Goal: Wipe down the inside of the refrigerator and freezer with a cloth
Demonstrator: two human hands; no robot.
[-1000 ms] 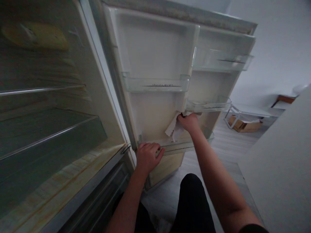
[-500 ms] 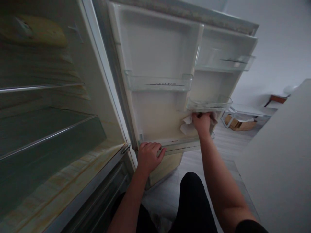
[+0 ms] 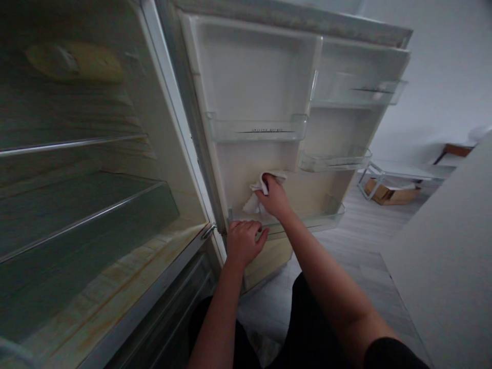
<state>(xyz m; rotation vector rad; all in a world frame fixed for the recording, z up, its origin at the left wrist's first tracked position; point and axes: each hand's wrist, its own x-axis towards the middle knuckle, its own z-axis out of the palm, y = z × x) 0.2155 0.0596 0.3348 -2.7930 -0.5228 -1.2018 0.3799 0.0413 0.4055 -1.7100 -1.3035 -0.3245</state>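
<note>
"Hands?"
"Right hand (image 3: 273, 197) closed on a white cloth (image 3: 253, 204), mid-view, at the door lining (image 3: 307, 189). Left hand (image 3: 245, 243), six o'clock, fingers curled over the bottom bin (image 3: 321, 222); whether it grips, cannot tell."
"Progress?"
"Lining pale, yellowish low down; share finished cannot be judged. Probably outstanding: brown staining (image 3: 94, 333), eight o'clock, along the fridge floor (image 3: 126, 277)."
</note>
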